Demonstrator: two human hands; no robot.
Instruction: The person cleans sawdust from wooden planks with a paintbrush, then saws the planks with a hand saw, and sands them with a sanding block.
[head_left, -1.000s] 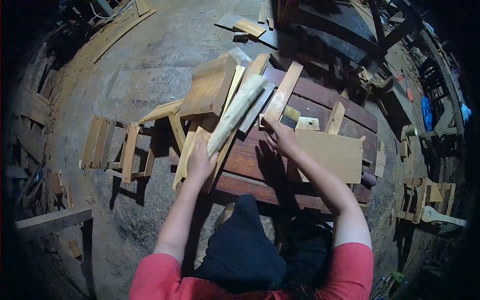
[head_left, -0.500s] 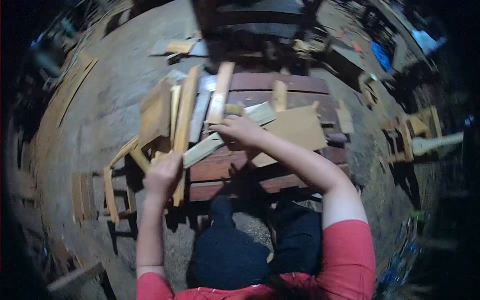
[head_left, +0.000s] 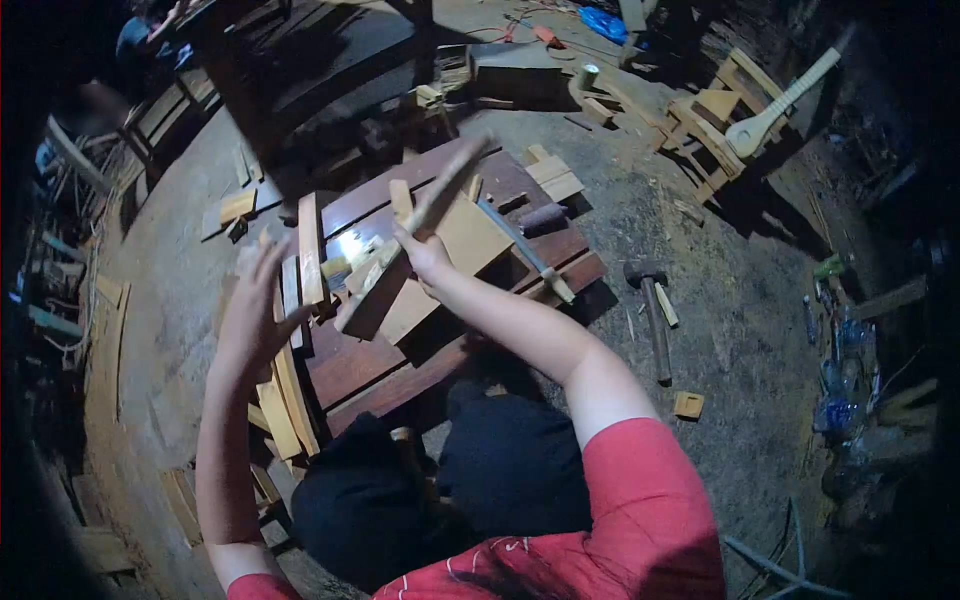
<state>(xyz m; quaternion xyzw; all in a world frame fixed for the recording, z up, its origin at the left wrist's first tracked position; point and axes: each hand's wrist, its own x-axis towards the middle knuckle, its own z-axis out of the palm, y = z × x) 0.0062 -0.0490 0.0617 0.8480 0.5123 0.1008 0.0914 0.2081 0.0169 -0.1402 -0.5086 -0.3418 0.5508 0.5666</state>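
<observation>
My right hand [head_left: 428, 260] grips a long wooden piece [head_left: 458, 180], slanting up and away over the table; its far end is slightly blurred. Raised on the left, my left hand [head_left: 258, 300] has its fingers apart and nothing in it. Below the left hand lie several wood strips [head_left: 290, 400] along the table's left side. A flat tan board [head_left: 480, 235] rests under the held piece on the reddish-brown slatted table [head_left: 350, 375]. Close to the held piece's lower end is a yellowish roll [head_left: 335, 268], partly hidden.
On the floor to the right lie a hammer [head_left: 652, 320] and a small wooden block [head_left: 688, 404]. Farther right stands a small wooden frame [head_left: 700, 150] with a pale, long-necked piece [head_left: 785, 105] on it. A dark bench [head_left: 340, 90] stands beyond the table.
My view has turned. My left hand has let go of the wood and lifted with fingers spread. In my right hand, the wooden piece now slants more steeply.
</observation>
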